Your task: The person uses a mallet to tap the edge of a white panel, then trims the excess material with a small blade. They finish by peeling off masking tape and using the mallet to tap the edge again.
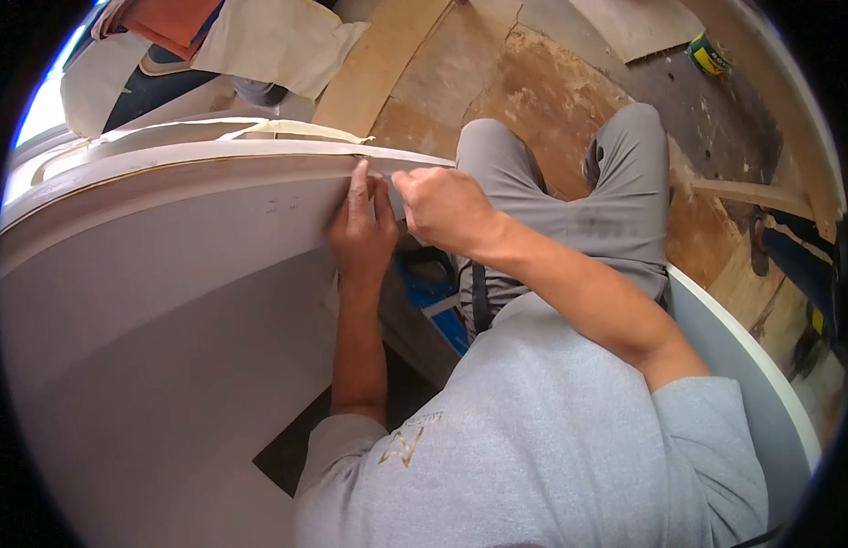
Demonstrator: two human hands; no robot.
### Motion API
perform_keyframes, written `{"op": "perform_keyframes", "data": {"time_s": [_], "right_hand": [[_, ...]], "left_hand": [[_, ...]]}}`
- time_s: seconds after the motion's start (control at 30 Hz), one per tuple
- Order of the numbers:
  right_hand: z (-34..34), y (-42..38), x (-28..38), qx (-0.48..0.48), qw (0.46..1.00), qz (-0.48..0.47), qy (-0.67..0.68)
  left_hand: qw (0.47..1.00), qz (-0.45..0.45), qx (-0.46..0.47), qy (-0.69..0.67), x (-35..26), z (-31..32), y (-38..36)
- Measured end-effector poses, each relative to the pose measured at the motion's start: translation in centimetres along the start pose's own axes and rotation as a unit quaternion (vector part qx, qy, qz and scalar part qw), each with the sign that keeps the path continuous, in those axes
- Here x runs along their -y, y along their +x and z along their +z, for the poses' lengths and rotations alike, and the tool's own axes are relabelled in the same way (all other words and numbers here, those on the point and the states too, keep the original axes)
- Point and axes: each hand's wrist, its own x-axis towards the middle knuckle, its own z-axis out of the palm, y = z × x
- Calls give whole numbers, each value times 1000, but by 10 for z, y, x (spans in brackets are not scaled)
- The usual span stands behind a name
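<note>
A large white panel (195, 228) with a pale edge runs along my left side. At the right end of that edge, my left hand (362, 233) rests its fingertips against the board, with the index finger stretched out and the others partly bent. Close beside it, my right hand (447, 208) is closed in a pinch at the same edge. Whatever sits between its fingers is hidden. A thin pale strip (296, 128) lies loose and curled along the far side of the edge, ending near my left fingertips.
A blue-handled saw (433, 283) is beside my left thigh. Another white board (748, 342) curves past my right side. Worn brown boards (542, 82) cover the floor. A green and yellow tin (710, 55) stands far right; cloths (268, 41) lie upper left.
</note>
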Motion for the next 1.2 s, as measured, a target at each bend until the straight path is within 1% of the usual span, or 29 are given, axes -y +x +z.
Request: {"op": "perform_keyframes", "data": {"time_s": [0.03,0.1,0.17,0.3,0.37,0.43,0.5,0.53,0.63,0.7,0.8,0.87,0.93,1.0,1.03,1.1,1.13,1.2], "right_hand": [[1,1,0,3,1000,4,3],[2,9,-2,-7,1000,-23,13],[5,10,-9,-5,1000,-20,16],[11,2,-16,-5,1000,-5,23],[11,0,-17,-4,1000,-5,19],[7,-3,-18,-5,1000,0,14],[1,-4,-16,74,996,42,-27],[1,-6,-15,74,996,37,-29],[5,-11,-19,49,997,36,-36],[6,-12,-19,8,999,9,-42],[2,-17,-12,-10,999,-11,-45],[5,-16,-12,-11,998,-20,-51],[6,-8,-13,-19,997,-34,-61],[6,-3,-12,-52,995,-71,-48],[5,-4,-13,-51,995,-66,-49],[-1,0,-12,-1,996,-63,-56],[-1,1,-13,1,997,-61,-56],[2,5,-17,-47,994,-86,-46]], "left_hand": [[1000,-15,2,-8,-3,-1,0],[999,-29,4,-15,-3,-1,-1],[999,-11,32,5,0,2,-2],[999,4,36,12,4,-1,1],[998,42,43,6,5,0,0],[998,32,49,-2,4,1,1],[998,22,54,-10,3,-1,-2],[997,32,69,-6,5,0,-5],[996,45,80,-3,8,1,-4],[996,41,82,-5,6,-1,-8],[996,41,76,-1,2,-2,-6],[998,53,25,-5,-2,-3,-7],[999,38,27,-7,3,0,-8],[999,23,31,-11,5,2,-9],[999,18,27,-17,6,2,-9],[999,11,24,-24,7,3,-8],[999,16,22,-27,7,4,-8],[999,19,22,-31,8,5,-8]]}}
